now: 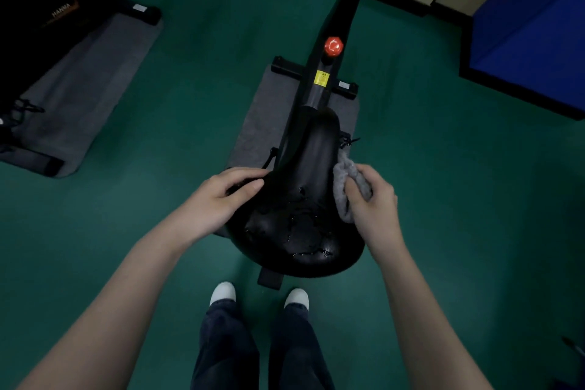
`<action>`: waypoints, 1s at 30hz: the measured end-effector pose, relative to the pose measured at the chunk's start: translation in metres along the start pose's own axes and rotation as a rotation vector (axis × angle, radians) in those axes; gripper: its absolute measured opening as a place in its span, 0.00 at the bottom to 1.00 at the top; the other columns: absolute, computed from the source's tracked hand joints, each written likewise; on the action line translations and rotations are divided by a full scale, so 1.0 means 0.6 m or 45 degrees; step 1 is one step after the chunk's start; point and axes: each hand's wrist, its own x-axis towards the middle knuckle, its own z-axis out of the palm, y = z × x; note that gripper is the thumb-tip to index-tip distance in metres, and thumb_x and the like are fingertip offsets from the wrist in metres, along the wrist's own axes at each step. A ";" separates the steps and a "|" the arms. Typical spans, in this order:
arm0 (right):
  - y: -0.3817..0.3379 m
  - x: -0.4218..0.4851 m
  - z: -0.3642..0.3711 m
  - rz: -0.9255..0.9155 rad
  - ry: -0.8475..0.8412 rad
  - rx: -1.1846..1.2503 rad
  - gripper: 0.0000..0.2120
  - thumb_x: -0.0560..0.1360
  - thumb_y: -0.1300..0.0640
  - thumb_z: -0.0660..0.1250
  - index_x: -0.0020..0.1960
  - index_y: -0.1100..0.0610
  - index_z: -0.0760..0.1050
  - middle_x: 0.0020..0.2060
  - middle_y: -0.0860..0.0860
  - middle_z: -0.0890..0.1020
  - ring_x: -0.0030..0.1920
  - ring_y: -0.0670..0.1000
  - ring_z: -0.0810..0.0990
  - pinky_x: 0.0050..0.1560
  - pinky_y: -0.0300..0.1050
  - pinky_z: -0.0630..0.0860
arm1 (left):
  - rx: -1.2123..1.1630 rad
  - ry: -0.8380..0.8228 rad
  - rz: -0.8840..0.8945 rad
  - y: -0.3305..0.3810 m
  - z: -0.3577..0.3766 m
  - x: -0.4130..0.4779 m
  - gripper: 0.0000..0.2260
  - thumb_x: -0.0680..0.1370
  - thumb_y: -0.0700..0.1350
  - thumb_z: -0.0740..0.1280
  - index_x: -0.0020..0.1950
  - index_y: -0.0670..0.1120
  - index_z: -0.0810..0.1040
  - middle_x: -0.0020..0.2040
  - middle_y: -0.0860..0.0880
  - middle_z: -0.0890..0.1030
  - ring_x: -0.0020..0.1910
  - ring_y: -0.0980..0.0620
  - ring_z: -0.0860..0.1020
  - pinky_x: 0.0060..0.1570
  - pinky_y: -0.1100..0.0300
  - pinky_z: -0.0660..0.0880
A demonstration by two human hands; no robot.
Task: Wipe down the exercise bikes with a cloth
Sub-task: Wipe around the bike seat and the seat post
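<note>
A black exercise bike stands in front of me, its worn, cracked saddle (300,209) right below my head. My left hand (221,199) grips the saddle's left edge, fingers curled over it. Bunched in my right hand (373,199) is a grey cloth (343,187), pressed against the right side of the saddle. Ahead of the saddle the bike's frame (335,19) runs away from me, carrying a red knob (333,46) and a yellow sticker (321,78).
The bike stands on a grey mat (253,133) on green floor. A second black bike (47,9) on its own grey mat (82,92) is at the left. A blue pad (531,25) and beige wall panels lie at the back right. My white shoes (259,294) are just behind the saddle.
</note>
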 end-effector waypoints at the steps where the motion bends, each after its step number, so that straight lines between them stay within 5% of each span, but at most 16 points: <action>1: 0.005 0.003 -0.004 0.003 -0.021 0.011 0.08 0.75 0.61 0.64 0.49 0.50 0.79 0.37 0.42 0.81 0.40 0.41 0.78 0.44 0.31 0.72 | -0.012 0.005 -0.007 -0.002 -0.001 -0.004 0.10 0.78 0.46 0.64 0.58 0.54 0.77 0.60 0.55 0.78 0.57 0.69 0.74 0.58 0.75 0.67; 4: 0.005 0.037 -0.001 0.058 -0.108 -0.026 0.10 0.76 0.64 0.61 0.46 0.51 0.78 0.36 0.46 0.80 0.41 0.49 0.79 0.46 0.40 0.73 | -0.040 0.002 -0.045 -0.011 -0.003 -0.020 0.21 0.70 0.53 0.68 0.63 0.54 0.75 0.62 0.56 0.77 0.59 0.68 0.73 0.60 0.73 0.68; 7: 0.006 0.056 0.008 0.181 -0.310 0.093 0.18 0.79 0.65 0.56 0.35 0.49 0.71 0.28 0.43 0.75 0.31 0.43 0.73 0.34 0.36 0.68 | -0.020 -0.057 -0.048 -0.021 0.001 -0.033 0.38 0.61 0.52 0.75 0.70 0.53 0.68 0.66 0.56 0.73 0.62 0.69 0.71 0.58 0.78 0.65; 11: 0.031 0.036 -0.025 0.175 -0.458 0.118 0.15 0.78 0.67 0.57 0.37 0.54 0.72 0.24 0.45 0.72 0.24 0.41 0.69 0.24 0.33 0.65 | 0.074 -0.108 -0.014 -0.031 0.004 -0.036 0.50 0.54 0.52 0.80 0.73 0.55 0.62 0.72 0.56 0.65 0.70 0.61 0.64 0.69 0.66 0.59; 16: 0.065 -0.005 -0.047 0.195 -0.378 0.143 0.11 0.77 0.65 0.59 0.48 0.55 0.79 0.33 0.44 0.79 0.36 0.42 0.75 0.37 0.38 0.72 | 0.096 -0.154 -0.017 -0.036 0.000 -0.033 0.52 0.50 0.52 0.82 0.70 0.63 0.61 0.71 0.60 0.64 0.69 0.67 0.62 0.62 0.76 0.59; 21: 0.059 0.006 -0.030 0.294 -0.358 0.220 0.12 0.78 0.64 0.60 0.54 0.55 0.80 0.47 0.53 0.84 0.52 0.53 0.80 0.58 0.52 0.75 | 0.121 -0.175 0.001 -0.035 -0.003 -0.032 0.51 0.51 0.49 0.83 0.68 0.65 0.61 0.70 0.62 0.65 0.67 0.71 0.62 0.60 0.81 0.58; 23: 0.065 -0.002 -0.036 0.274 -0.355 0.221 0.12 0.78 0.65 0.60 0.53 0.55 0.80 0.45 0.52 0.83 0.49 0.51 0.80 0.55 0.52 0.75 | 0.100 -0.150 0.013 -0.037 -0.002 -0.033 0.50 0.51 0.47 0.83 0.68 0.63 0.62 0.69 0.60 0.66 0.66 0.70 0.64 0.60 0.80 0.59; 27: 0.072 -0.061 -0.052 0.165 -0.191 0.287 0.13 0.77 0.66 0.61 0.50 0.51 0.79 0.40 0.45 0.82 0.42 0.42 0.78 0.44 0.36 0.73 | 0.053 -0.129 0.002 -0.044 0.000 -0.035 0.51 0.51 0.45 0.83 0.69 0.61 0.64 0.70 0.58 0.68 0.68 0.64 0.65 0.65 0.70 0.61; 30: 0.074 -0.101 -0.041 0.130 -0.031 0.306 0.14 0.77 0.67 0.62 0.52 0.50 0.79 0.47 0.52 0.81 0.46 0.47 0.79 0.49 0.42 0.75 | 0.020 -0.134 0.000 -0.043 0.001 -0.034 0.50 0.51 0.42 0.83 0.69 0.59 0.65 0.69 0.57 0.69 0.66 0.67 0.67 0.60 0.78 0.62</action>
